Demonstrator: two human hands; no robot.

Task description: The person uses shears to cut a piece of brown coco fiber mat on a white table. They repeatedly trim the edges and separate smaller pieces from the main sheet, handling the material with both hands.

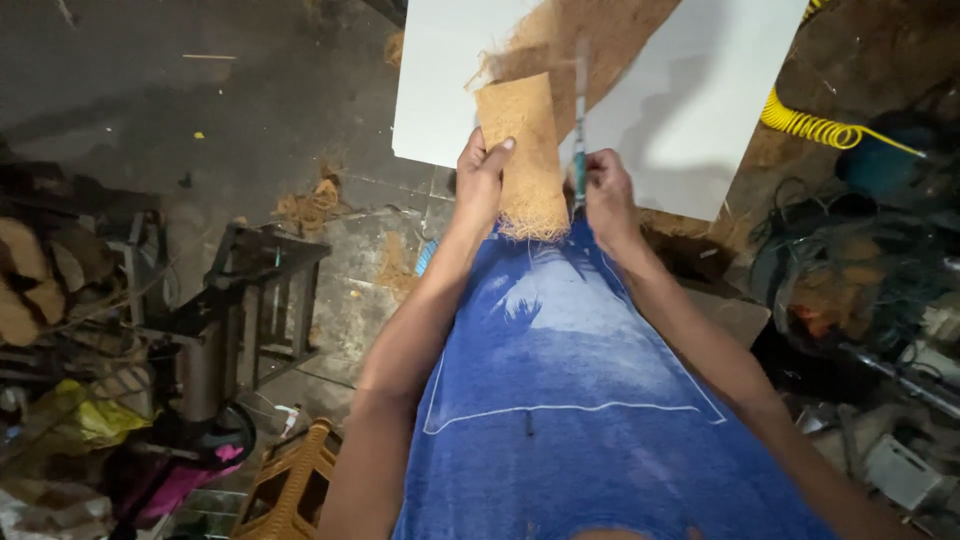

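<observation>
Messy workshop floor, white table (690, 110) with a brown fibre sheet (590, 40).
Left hand (482, 175) grips a cut fibre piece (525, 150); right hand (607, 190) clenches a thin blade tool (579, 120). One piece looks cut free; most remains.

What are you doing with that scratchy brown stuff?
A person in a blue shirt stands over a white board. Their left hand pinches a small rectangular piece of brown fibre mat, frayed along its near edge. Their right hand grips a thin teal-handled tool, upright beside the piece. A bigger sheet of the same fibre lies on the board. A yellow coiled hose sits to the right.
</observation>
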